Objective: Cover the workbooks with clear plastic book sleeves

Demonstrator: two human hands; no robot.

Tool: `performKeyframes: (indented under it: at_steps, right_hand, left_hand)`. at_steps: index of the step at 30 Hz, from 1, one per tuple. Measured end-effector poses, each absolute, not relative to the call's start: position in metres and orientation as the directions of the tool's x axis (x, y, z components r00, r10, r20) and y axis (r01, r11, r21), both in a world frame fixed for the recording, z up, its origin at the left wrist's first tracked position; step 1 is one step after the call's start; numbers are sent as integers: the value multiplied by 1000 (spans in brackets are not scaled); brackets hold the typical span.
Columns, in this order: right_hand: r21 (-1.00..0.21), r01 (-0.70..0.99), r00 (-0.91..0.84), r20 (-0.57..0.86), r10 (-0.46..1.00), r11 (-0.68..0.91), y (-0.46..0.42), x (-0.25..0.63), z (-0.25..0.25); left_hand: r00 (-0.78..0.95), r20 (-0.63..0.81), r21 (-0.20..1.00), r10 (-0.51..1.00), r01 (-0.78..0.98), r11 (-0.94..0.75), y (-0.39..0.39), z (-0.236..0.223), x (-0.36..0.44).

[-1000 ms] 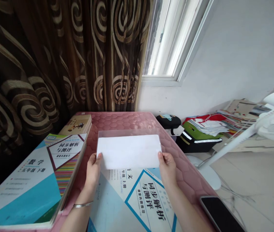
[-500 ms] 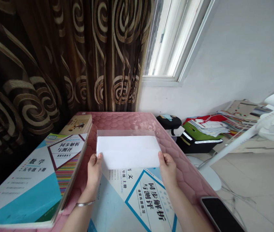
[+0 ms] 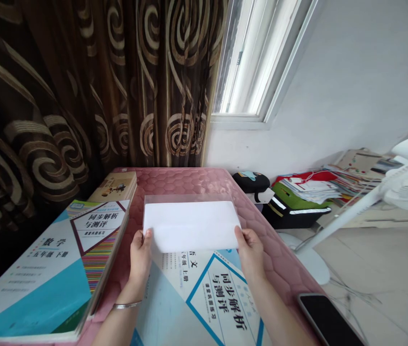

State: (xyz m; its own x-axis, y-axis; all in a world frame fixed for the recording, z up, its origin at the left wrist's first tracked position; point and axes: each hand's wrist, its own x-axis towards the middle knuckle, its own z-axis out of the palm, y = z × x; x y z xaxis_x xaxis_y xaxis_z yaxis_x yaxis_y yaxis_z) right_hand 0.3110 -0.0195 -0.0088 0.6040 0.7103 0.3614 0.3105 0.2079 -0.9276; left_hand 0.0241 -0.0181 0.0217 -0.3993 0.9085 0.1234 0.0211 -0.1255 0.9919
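A plain white sheet (image 3: 192,225) lies across the far end of a blue and white workbook (image 3: 204,300), with a strip of clear plastic film (image 3: 189,197) showing past its far edge. My left hand (image 3: 141,254) pinches the sheet's left edge, thumb on top and fingers curled under. At the right edge my right hand (image 3: 250,250) grips it the same way. Both forearms reach over the workbook, and a silver bangle (image 3: 127,304) circles the left wrist. Whether the sheet is joined to the film or the workbook, I cannot tell.
To the left lies a maths workbook (image 3: 48,269), with a tan book stack (image 3: 117,186) behind it. A phone (image 3: 329,319) rests at the pink padded tabletop's (image 3: 279,254) right edge. Beyond stand a white fan (image 3: 348,221) and a black and green bin (image 3: 293,209) of papers.
Both hands keep their hold on the white sheet. Its right side has tilted up very slightly; otherwise the scene looks the same.
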Motion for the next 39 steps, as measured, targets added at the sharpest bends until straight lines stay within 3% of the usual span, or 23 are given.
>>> performKeyframes:
  at_steps: [8, 29, 39]
  right_hand:
    - [-926, 335, 598, 352, 720, 174, -20, 306, -8]
    - [-933, 282, 612, 354, 707, 222, -23, 304, -6]
    - [-936, 302, 610, 336, 718, 181, -20, 306, -5]
  left_hand:
    - [-320, 101, 995, 942, 54, -89, -16, 24, 19]
    - [-348, 100, 995, 932, 61, -84, -14, 19, 17]
    - [-357, 87, 995, 930, -18, -99, -17, 19, 24]
